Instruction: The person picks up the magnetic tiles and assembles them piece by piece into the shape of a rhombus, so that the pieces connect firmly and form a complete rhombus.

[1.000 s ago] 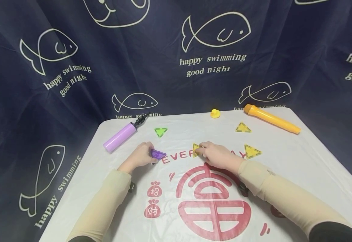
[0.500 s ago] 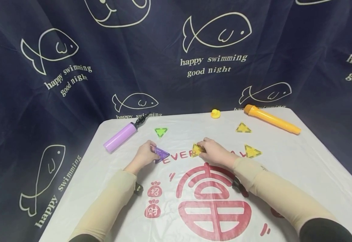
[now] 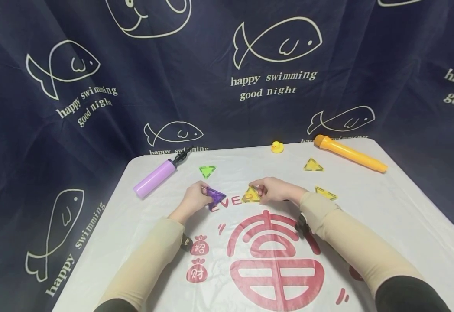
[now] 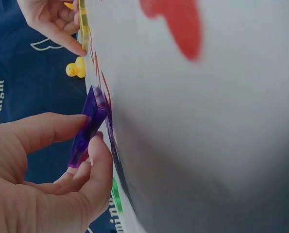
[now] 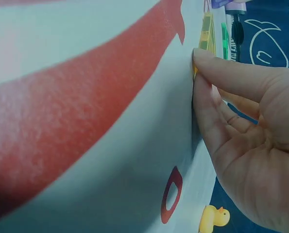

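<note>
My left hand [image 3: 194,200] pinches a see-through purple triangular magnetic tile [image 3: 216,196] between thumb and fingers. In the left wrist view the purple tile [image 4: 89,127] is tilted, its lower edge close over the white tabletop. A see-through yellow triangular magnetic tile [image 3: 250,196] is pinched by my right hand [image 3: 277,190], near the table's middle. The right wrist view shows the yellow tile [image 5: 207,36] beyond the thumb and fingertips, partly hidden by them. A gap separates the two held tiles, purple on the left, yellow on the right.
A green triangular tile [image 3: 207,171] lies beyond my left hand. Two more yellow tiles lie right: one far [image 3: 313,165], one behind my right forearm [image 3: 326,193]. Along the back are a purple hand pump [image 3: 154,179], a rubber duck [image 3: 277,147] and an orange toy microphone [image 3: 349,153].
My left hand has carried the purple tile rightward, toward the yellow one. My right hand has shifted slightly left, and its yellow tile has turned so one corner points away from me.
</note>
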Tool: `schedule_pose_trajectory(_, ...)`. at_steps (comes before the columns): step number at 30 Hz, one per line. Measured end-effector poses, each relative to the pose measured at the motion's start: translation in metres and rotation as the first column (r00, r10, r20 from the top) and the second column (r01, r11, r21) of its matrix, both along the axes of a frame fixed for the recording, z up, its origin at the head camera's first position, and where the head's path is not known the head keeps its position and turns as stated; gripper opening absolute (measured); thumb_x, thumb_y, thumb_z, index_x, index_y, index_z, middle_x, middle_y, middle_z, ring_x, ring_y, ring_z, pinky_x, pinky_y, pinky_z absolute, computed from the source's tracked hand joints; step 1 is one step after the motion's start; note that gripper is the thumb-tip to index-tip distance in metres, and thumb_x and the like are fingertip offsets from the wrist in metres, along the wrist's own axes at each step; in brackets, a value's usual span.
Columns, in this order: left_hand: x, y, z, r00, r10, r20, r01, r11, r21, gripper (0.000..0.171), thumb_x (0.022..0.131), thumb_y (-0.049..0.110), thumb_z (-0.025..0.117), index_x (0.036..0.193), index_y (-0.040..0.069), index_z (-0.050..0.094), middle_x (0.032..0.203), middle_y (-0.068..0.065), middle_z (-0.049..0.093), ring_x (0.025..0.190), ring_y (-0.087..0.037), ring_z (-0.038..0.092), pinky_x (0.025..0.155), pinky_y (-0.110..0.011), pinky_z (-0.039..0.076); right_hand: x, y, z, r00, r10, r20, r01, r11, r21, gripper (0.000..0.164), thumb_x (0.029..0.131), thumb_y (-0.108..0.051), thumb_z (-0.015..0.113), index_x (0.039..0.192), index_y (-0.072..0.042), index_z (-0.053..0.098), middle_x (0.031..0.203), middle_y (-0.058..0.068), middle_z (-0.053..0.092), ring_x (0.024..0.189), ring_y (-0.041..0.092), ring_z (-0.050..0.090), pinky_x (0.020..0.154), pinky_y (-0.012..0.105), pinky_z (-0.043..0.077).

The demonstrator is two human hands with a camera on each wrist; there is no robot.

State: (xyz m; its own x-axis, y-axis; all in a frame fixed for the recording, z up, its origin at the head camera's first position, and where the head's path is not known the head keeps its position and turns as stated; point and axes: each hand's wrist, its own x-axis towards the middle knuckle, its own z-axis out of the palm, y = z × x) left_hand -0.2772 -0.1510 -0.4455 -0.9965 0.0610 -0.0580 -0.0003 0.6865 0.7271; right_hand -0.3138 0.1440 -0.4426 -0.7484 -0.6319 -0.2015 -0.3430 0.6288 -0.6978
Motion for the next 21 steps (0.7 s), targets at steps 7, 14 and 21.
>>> schedule_pose_trajectory(7, -0.006, 0.017, -0.001, 0.999, 0.032, 0.005, -0.032, 0.995, 0.091, 0.038, 0.075, -0.007, 0.079, 0.108, -0.002, 0.061, 0.093, -0.012, 0.068, 0.079, -0.023, 0.065, 0.072, -0.032, 0.058, -0.002, -0.001, -0.006, 0.997, -0.006, -0.081, 0.007, 1.0, 0.017, 0.065, 0.083, -0.001, 0.083, 0.142, 0.005, 0.055, 0.091, 0.006, 0.057, 0.084, 0.018, 0.053, 0.077, 0.032, 0.047)
schedule_pose_trajectory(14, -0.011, 0.034, -0.001, 0.997, 0.054, 0.063, -0.065, 0.977, 0.204, 0.034, 0.079, -0.011, 0.076, 0.108, -0.004, 0.059, 0.099, -0.017, 0.069, 0.075, -0.025, 0.07, 0.065, -0.03, 0.061, -0.006, 0.008, -0.009, 0.999, 0.027, -0.043, -0.027, 1.0, -0.005, 0.066, 0.084, -0.001, 0.08, 0.144, 0.001, 0.054, 0.101, 0.007, 0.057, 0.091, 0.021, 0.052, 0.081, 0.034, 0.046)
schedule_pose_trajectory(21, -0.014, 0.044, 0.001, 0.995, 0.067, 0.072, -0.08, 0.978, 0.194, 0.033, 0.079, -0.01, 0.077, 0.105, -0.002, 0.059, 0.098, -0.017, 0.069, 0.074, -0.026, 0.071, 0.063, -0.03, 0.061, -0.009, 0.011, -0.012, 0.998, 0.037, -0.049, -0.038, 0.999, -0.024, 0.065, 0.086, -0.005, 0.081, 0.145, 0.0, 0.054, 0.1, 0.007, 0.057, 0.09, 0.021, 0.051, 0.079, 0.033, 0.045)
